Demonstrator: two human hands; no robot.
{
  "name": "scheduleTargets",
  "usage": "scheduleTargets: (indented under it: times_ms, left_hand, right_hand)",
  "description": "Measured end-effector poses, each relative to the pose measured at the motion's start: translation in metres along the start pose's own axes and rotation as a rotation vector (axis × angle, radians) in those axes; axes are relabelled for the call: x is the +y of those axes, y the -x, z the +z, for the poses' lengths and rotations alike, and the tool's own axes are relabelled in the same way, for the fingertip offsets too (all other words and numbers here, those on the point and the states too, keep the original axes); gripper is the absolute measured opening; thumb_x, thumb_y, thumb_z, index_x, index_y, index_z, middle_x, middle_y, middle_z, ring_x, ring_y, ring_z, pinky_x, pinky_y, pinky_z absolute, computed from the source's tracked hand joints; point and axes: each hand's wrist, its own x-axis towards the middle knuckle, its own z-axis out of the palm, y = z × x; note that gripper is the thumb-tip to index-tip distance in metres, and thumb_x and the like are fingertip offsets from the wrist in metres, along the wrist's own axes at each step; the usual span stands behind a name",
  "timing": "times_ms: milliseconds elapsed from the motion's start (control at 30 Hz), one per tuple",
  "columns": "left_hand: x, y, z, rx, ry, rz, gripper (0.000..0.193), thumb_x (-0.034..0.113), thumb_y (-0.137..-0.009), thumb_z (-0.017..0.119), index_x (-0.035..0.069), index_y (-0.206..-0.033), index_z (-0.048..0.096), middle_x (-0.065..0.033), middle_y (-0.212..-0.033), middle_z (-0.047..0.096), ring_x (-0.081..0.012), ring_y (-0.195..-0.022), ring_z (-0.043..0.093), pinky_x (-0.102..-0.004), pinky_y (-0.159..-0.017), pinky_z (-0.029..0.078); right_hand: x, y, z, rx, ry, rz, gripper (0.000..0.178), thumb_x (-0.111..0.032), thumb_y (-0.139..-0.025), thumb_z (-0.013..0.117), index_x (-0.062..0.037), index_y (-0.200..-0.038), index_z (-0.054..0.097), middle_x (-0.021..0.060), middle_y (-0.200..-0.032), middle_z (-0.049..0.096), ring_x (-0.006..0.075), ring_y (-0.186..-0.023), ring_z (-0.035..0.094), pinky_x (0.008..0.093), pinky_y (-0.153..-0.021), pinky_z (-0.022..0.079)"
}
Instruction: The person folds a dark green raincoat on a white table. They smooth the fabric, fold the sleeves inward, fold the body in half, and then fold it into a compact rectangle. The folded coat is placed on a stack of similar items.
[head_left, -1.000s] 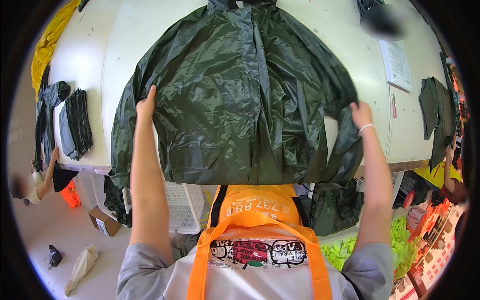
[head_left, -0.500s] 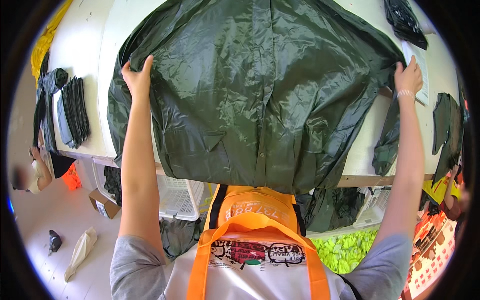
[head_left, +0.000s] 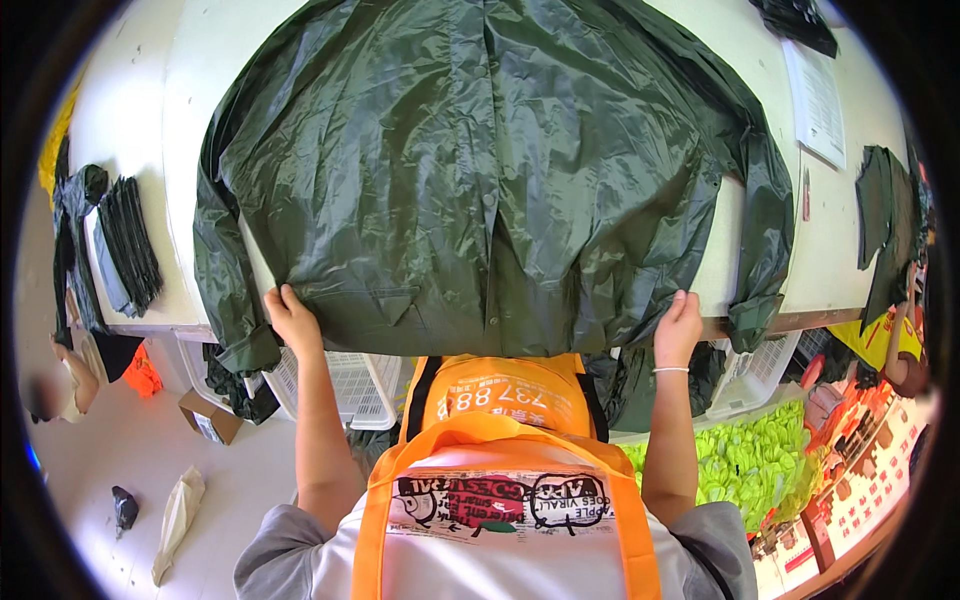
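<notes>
Green, one jacket (head_left: 400, 170) has two edges pinched: left fingers (head_left: 289, 300), right fingers (head_left: 678, 304).

Jacket (head_left: 440, 190) on table (head_left: 135, 100), between stack (head_left: 130, 245) left and paper (head_left: 818, 110) right.

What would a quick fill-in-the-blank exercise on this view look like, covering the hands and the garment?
1. The left hand and right hand hold the dark green jacket near its ____ corners (upper or lower).
2. A white band circles the ____ wrist (left or right).
3. In the picture, the folded dark stack lies on the table to the jacket's ____ (left or right).

Missing words: lower; right; left.
</notes>
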Motion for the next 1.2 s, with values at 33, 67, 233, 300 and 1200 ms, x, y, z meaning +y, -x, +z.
scheduleTargets:
  times_ms: [33, 67, 233, 300, 1200]
  left_hand:
    - [-0.005, -0.006, -0.003, -0.025, 0.014, -0.036, 0.022, 0.019, -0.095, 0.051, -0.002, -0.094, 0.053, -0.0113, -0.077, 0.057, -0.0195, -0.069, 0.051, -0.0325, -0.068, 0.043]
    - [-0.007, -0.012, -0.011, -0.046, 0.024, -0.073, 0.022, 0.019, -0.095, 0.051, -0.002, -0.093, 0.052, -0.0106, -0.076, 0.056, -0.0189, -0.069, 0.05, -0.0323, -0.068, 0.043]
    - [-0.02, -0.037, -0.017, -0.017, -0.025, 0.005, 0.028, 0.025, -0.094, 0.052, -0.003, -0.096, 0.053, -0.0169, -0.082, 0.059, -0.0266, -0.074, 0.055, -0.0348, -0.073, 0.044]
    - [-0.017, -0.049, -0.008, -0.086, -0.094, -0.053, 0.034, 0.031, -0.093, 0.055, -0.002, -0.1, 0.053, -0.0206, -0.085, 0.061, -0.0324, -0.078, 0.058, -0.0387, -0.074, 0.045]
    - [0.191, -0.056, 0.095, -0.187, -0.028, 0.742, 0.037, 0.033, -0.079, 0.066, 0.006, -0.104, 0.061, -0.0137, -0.104, 0.062, -0.0322, -0.097, 0.057, -0.0429, -0.083, 0.044]
  right_hand:
    - [0.004, -0.005, -0.004, 0.024, -0.084, 0.046, 0.031, -0.024, -0.097, 0.045, 0.0015, -0.08, 0.047, 0.018, -0.068, 0.049, 0.0297, -0.06, 0.048, 0.0391, -0.061, 0.041]
    - [0.009, -0.009, -0.008, 0.045, -0.171, 0.088, 0.032, -0.024, -0.098, 0.042, 0.0019, -0.079, 0.045, 0.0192, -0.068, 0.048, 0.0295, -0.06, 0.046, 0.0394, -0.061, 0.04]
    - [0.04, -0.04, -0.024, 0.131, -0.245, 0.02, 0.033, -0.027, -0.096, 0.047, 0.0013, -0.08, 0.048, 0.0163, -0.067, 0.053, 0.0282, -0.06, 0.047, 0.0382, -0.063, 0.042]
    - [0.039, -0.063, -0.031, 0.125, -0.161, -0.025, 0.035, -0.033, -0.092, 0.054, 0.0005, -0.08, 0.049, 0.016, -0.069, 0.059, 0.0327, -0.061, 0.055, 0.0388, -0.063, 0.045]
    - [-0.196, -0.087, 0.036, 0.117, -0.066, -0.938, 0.05, -0.025, -0.077, 0.069, -0.0064, -0.121, 0.054, 0.0156, -0.135, 0.045, 0.036, -0.126, 0.039, 0.049, -0.103, 0.033]
